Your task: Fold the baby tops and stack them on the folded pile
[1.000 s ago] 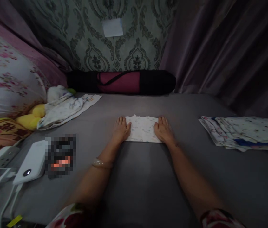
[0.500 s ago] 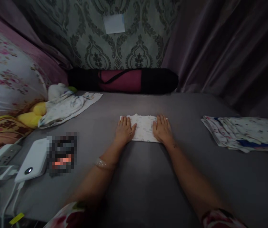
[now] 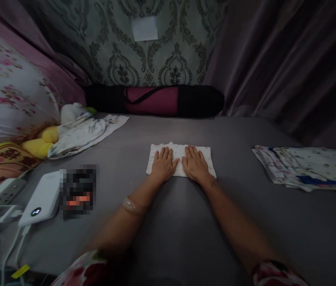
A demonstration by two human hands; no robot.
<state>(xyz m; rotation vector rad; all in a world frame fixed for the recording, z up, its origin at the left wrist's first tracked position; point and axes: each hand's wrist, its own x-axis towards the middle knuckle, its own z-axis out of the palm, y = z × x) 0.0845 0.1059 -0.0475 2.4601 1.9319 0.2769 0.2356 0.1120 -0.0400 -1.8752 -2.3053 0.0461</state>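
Observation:
A small white patterned cloth [image 3: 179, 151], folded into a rectangle, lies flat on the grey sheet [image 3: 182, 222]. My left hand [image 3: 164, 163] rests palm down on its left half, fingers stretched out and pointing away from me. On the right half lies my right hand [image 3: 196, 162], also flat with its fingers spread. The two thumbs are close together but apart. The cloth's outer corners show on both sides of my hands.
Folded cloths [image 3: 311, 167] lie in a stack at the right. A crumpled white cloth [image 3: 81, 135] and yellow plush [image 3: 38, 147] are at the left, with a white power bank [image 3: 41, 198] and cables nearer. A black and pink bag [image 3: 152, 101] lies along the back.
Both hands have slid inward over the cloth from its left and right edges toward its middle. The cloth's outer corners are now uncovered.

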